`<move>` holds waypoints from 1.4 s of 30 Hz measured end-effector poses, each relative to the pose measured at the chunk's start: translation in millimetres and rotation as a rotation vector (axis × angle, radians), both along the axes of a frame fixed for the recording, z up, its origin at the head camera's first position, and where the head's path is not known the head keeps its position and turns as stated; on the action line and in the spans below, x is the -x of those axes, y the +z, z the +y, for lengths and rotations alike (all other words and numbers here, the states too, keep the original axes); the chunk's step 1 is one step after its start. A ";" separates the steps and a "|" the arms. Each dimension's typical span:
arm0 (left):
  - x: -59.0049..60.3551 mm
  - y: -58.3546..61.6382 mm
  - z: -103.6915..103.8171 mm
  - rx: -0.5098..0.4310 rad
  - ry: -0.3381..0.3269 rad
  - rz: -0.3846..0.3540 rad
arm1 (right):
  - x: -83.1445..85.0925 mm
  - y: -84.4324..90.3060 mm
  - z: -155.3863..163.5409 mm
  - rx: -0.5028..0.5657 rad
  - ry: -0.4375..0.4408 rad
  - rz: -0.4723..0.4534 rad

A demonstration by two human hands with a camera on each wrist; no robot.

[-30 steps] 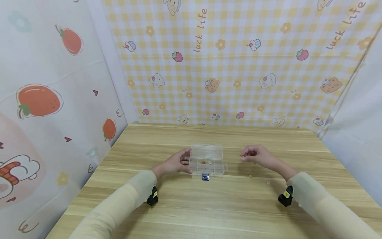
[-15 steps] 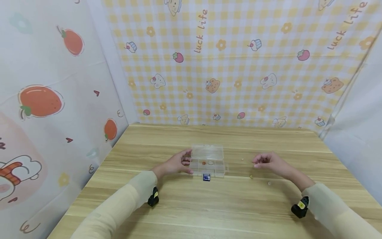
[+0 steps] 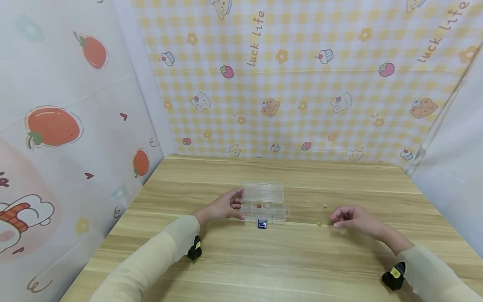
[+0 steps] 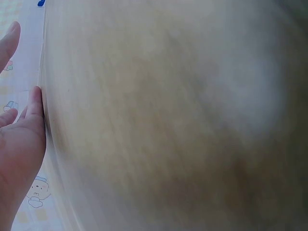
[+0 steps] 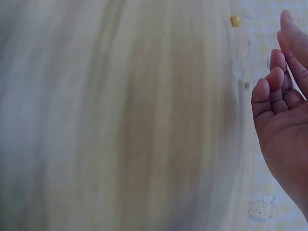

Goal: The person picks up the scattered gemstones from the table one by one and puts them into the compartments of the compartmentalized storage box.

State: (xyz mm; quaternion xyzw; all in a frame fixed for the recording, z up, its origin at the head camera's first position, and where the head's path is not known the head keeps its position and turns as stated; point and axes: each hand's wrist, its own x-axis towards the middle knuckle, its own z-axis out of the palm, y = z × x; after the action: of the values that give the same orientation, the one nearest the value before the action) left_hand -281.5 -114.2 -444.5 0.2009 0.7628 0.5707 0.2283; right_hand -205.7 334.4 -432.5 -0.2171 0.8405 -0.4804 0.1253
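Observation:
A clear compartment box (image 3: 263, 206) lies at the table's middle, its lid tipped back. An orange bead (image 3: 258, 205) and a white bead (image 3: 267, 205) sit in its cells, and a blue clasp (image 3: 261, 224) hangs at its front. My left hand (image 3: 225, 207) holds the box's left end between thumb and fingers. My right hand (image 3: 349, 218) hovers low over the table right of the box, fingers loosely curled and holding nothing. A yellow bead (image 3: 319, 223) lies just left of it and a pale bead (image 3: 341, 231) just under it. The right wrist view shows my curled fingers (image 5: 269, 91) beside the yellow bead (image 5: 234, 20).
Two more small beads (image 3: 325, 205) lie loose on the wooden table (image 3: 264, 260) between the box and my right hand. Patterned cloth walls (image 3: 286, 84) close the table in at the back and left, and a pale wall at the right. Both wrist views are blurred.
My right hand has drawn right and towards me, away from the box, uncovering loose beads on the table. The left hand and the box have stayed put.

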 end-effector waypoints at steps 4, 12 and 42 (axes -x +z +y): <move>-1.0 2.4 1.4 -0.002 -0.004 -0.006 | -2.6 -2.1 7.3 -0.001 0.021 -0.022; -0.3 1.3 1.4 0.015 0.006 0.000 | -4.2 -3.6 18.2 -0.001 0.047 -0.027; -4.6 3.6 1.9 0.017 0.029 -0.015 | 7.7 -20.5 29.6 -0.049 0.189 0.075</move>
State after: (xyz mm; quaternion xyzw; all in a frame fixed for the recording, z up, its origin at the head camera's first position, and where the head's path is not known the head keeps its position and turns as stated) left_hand -276.9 -112.3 -440.9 0.1835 0.7686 0.5691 0.2273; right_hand -213.4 364.1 -453.0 -0.3101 0.8320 -0.4370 0.1438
